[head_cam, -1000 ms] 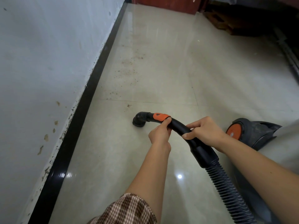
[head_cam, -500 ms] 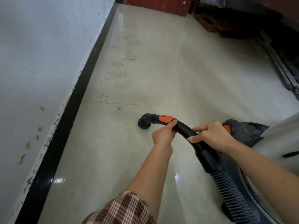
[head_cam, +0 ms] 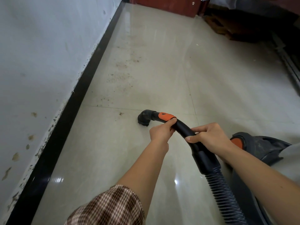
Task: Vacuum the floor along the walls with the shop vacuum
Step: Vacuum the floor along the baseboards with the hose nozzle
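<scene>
Both hands wrap the black wand (head_cam: 181, 128) — left hand (head_cam: 161, 132) just behind the orange band (head_cam: 165, 116), right hand (head_cam: 209, 138) nearer the hose (head_cam: 222, 189), nozzle (head_cam: 144, 117) down on the floor (head_cam: 162, 78) ahead of the fingers.

Nozzle (head_cam: 144, 117) nearer the grout line

Glossy tile, matt plastic, flaky paint

Floor (head_cam: 162, 70): pale polished tile, glossy w/ light glints, dusty brown specks on the stretch nr the wall. Baseboard (head_cam: 90, 78): black, shiny, smooth. Wall (head_cam: 40, 54): matt white paint, chipped along bottom edge, brown stains. Curved wand (head_cam: 183, 129): smooth black plastic, semi-matt, w/ orange plastic slider (head_cam: 165, 116). Nozzle (head_cam: 144, 118): black plastic, dusty, dull. Hose (head_cam: 222, 190): ribbed black plastic, slight sheen. Vacuum body (head_cam: 263, 148): dark grey plastic, matt & dusty, orange plastic part. Sleeve (head_cam: 108, 207): woven checked cloth, brown/cream, soft matt. Cabinet (head_cam: 165, 4) at far end: reddish wood-look, smooth.
</scene>
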